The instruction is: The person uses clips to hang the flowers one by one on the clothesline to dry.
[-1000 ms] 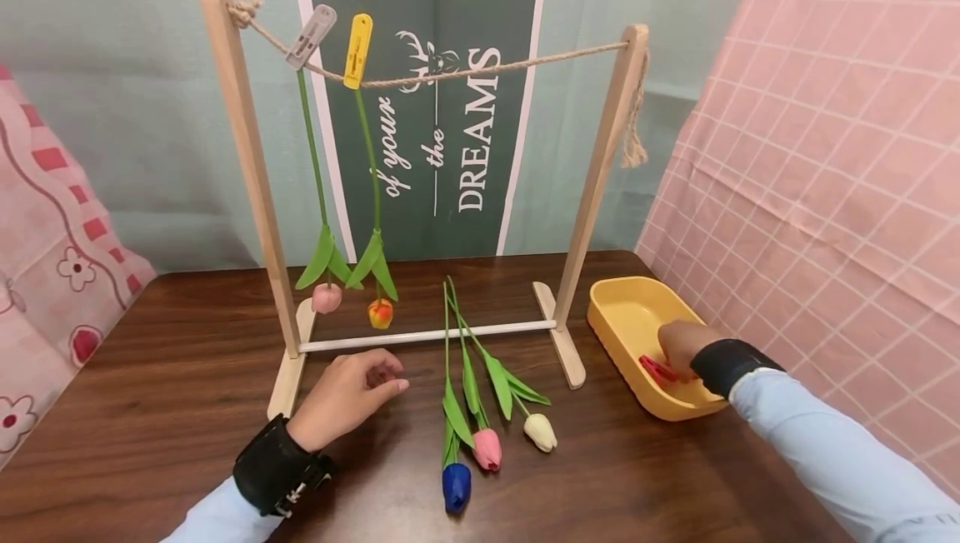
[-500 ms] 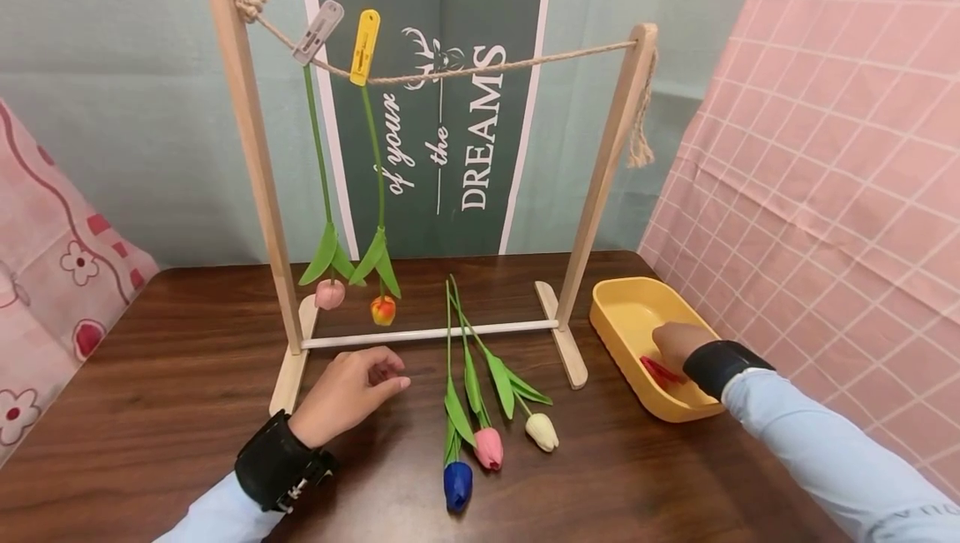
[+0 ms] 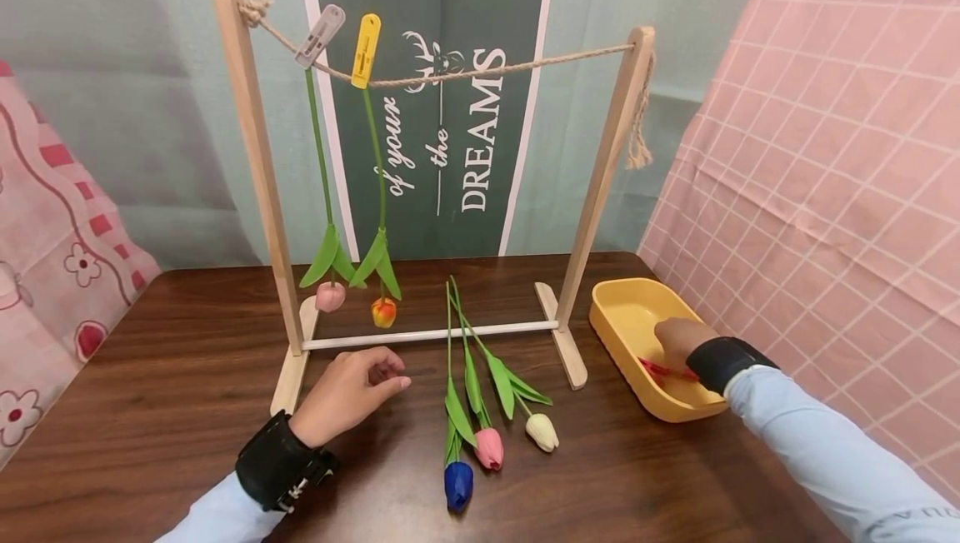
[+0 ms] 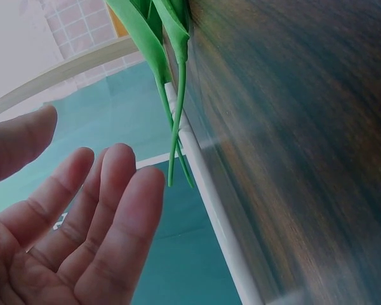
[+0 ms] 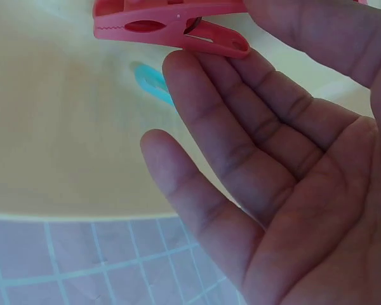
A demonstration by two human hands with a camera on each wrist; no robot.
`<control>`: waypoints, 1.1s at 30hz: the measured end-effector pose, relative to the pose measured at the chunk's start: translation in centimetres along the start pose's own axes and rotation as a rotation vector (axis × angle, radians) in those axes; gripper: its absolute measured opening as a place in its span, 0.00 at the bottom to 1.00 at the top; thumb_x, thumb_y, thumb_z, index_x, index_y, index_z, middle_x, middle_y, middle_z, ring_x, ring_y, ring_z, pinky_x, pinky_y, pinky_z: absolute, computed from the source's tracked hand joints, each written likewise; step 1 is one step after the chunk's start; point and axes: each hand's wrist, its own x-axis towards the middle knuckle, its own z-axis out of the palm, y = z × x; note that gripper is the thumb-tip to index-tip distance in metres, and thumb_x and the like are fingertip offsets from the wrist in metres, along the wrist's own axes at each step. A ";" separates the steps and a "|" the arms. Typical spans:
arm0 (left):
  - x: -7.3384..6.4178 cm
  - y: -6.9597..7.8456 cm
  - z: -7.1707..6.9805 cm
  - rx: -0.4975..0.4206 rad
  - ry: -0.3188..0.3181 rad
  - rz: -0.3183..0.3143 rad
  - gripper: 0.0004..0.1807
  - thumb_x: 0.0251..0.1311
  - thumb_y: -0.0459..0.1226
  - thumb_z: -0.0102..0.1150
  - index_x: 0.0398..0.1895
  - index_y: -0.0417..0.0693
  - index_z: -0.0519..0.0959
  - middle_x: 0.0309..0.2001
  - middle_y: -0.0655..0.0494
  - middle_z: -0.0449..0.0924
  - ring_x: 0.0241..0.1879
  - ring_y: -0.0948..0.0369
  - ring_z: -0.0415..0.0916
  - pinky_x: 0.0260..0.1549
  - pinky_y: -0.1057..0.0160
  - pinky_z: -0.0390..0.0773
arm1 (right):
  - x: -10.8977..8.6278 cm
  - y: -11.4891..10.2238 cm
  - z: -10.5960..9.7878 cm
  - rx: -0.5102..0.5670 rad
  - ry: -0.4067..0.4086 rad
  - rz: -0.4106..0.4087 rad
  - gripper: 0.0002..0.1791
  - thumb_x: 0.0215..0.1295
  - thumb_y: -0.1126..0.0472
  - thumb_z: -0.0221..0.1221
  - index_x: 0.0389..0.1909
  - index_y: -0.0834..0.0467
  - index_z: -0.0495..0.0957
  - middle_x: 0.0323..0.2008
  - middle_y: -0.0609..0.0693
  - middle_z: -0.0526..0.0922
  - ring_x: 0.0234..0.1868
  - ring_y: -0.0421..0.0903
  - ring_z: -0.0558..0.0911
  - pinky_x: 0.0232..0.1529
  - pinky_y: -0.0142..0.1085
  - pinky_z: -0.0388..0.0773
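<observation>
My right hand (image 3: 678,341) reaches down into the yellow tray (image 3: 618,350). In the right wrist view its thumb and fingers pinch the handle end of a red clothespin (image 5: 171,28). A turquoise clip (image 5: 151,82) lies behind the fingertips, partly hidden. My left hand (image 3: 351,393) hovers low over the table with relaxed fingers and holds nothing. To its right lie a blue tulip (image 3: 458,486), a pink tulip (image 3: 489,448) and a white tulip (image 3: 542,432), stems pointing away from me.
A wooden frame (image 3: 600,185) carries a rope (image 3: 540,65). A grey clothespin (image 3: 321,35) and a yellow clothespin (image 3: 366,52) hold a pale pink tulip (image 3: 330,296) and an orange tulip (image 3: 383,312) upside down. A white bar (image 3: 420,336) crosses low between the posts.
Inside the tray, my right hand has shifted only slightly, and the red clothespin's angle has changed. My left hand keeps its place. The whole head view has drifted a little.
</observation>
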 end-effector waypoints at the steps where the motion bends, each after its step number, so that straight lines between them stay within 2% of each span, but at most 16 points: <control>1: 0.0 0.0 0.0 0.000 -0.001 0.000 0.06 0.60 0.40 0.66 0.35 0.48 0.82 0.27 0.68 0.77 0.26 0.68 0.73 0.26 0.66 0.73 | -0.1 0.0 -0.3 0.010 -0.006 0.006 0.11 0.40 0.72 0.63 0.21 0.58 0.71 0.19 0.49 0.70 0.21 0.49 0.69 0.22 0.39 0.67; 5: -0.1 0.1 0.0 0.005 -0.005 -0.002 0.06 0.60 0.39 0.67 0.35 0.47 0.82 0.27 0.68 0.77 0.26 0.69 0.72 0.27 0.66 0.73 | -0.2 0.1 -1.1 0.038 -0.039 0.037 0.11 0.39 0.72 0.63 0.22 0.58 0.71 0.19 0.49 0.70 0.20 0.49 0.70 0.20 0.37 0.66; 13: 0.0 0.3 -0.2 0.015 -0.003 0.001 0.05 0.60 0.39 0.67 0.34 0.49 0.82 0.27 0.68 0.77 0.27 0.70 0.73 0.27 0.66 0.74 | 0.0 0.8 -2.2 0.153 -0.094 0.089 0.07 0.48 0.69 0.63 0.21 0.60 0.73 0.16 0.49 0.71 0.16 0.45 0.71 0.18 0.33 0.65; 21: 0.0 0.4 -0.2 0.020 -0.001 -0.021 0.04 0.59 0.38 0.67 0.34 0.51 0.82 0.27 0.69 0.77 0.27 0.70 0.73 0.29 0.65 0.74 | -0.6 1.3 -3.8 0.236 -0.041 0.068 0.10 0.54 0.65 0.62 0.16 0.58 0.77 0.12 0.45 0.72 0.15 0.43 0.69 0.19 0.34 0.61; 28: 0.0 0.4 -0.1 0.018 -0.002 -0.026 0.03 0.59 0.39 0.67 0.33 0.53 0.82 0.27 0.69 0.77 0.28 0.70 0.73 0.29 0.65 0.74 | -1.3 1.3 -5.0 0.293 0.002 0.061 0.08 0.56 0.65 0.61 0.19 0.61 0.79 0.15 0.48 0.75 0.19 0.44 0.71 0.21 0.36 0.66; 33: -0.1 0.4 -0.2 0.016 0.002 -0.020 0.03 0.59 0.39 0.67 0.34 0.53 0.82 0.28 0.69 0.77 0.28 0.70 0.74 0.30 0.65 0.75 | -1.9 0.9 -5.6 0.308 0.070 0.066 0.07 0.57 0.64 0.61 0.22 0.62 0.79 0.15 0.47 0.75 0.21 0.45 0.72 0.24 0.37 0.68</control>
